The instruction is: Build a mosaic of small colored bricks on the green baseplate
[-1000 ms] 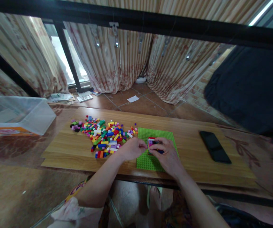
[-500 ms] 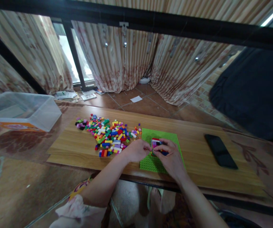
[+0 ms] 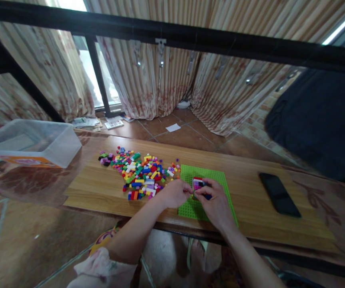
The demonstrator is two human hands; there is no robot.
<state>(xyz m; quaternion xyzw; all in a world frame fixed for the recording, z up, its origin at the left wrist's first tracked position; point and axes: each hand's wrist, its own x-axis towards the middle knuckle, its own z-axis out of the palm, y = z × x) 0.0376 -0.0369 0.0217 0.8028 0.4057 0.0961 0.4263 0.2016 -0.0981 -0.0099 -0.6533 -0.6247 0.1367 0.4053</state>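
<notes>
A green studded baseplate (image 3: 217, 179) lies on the wooden board near the front edge. On it stands a small stack of bricks (image 3: 197, 183) in red, white, purple and blue. My left hand (image 3: 175, 193) is closed in a pinch at the stack's left side, and whether a brick is in its fingers is hidden. My right hand (image 3: 216, 203) is curled round the stack's right and front side, fingers pressed on it. A heap of loose coloured bricks (image 3: 141, 171) lies just left of the baseplate.
A black phone (image 3: 279, 194) lies flat on the board at the right. A clear plastic tub (image 3: 33, 143) stands at the far left. A black metal bar (image 3: 172, 36) crosses overhead, with curtains and a tiled floor beyond.
Both hands have stayed at the brick stack on the baseplate, fingers shifting slightly. The camera view has drifted, so the scene sits a little further right and lower.
</notes>
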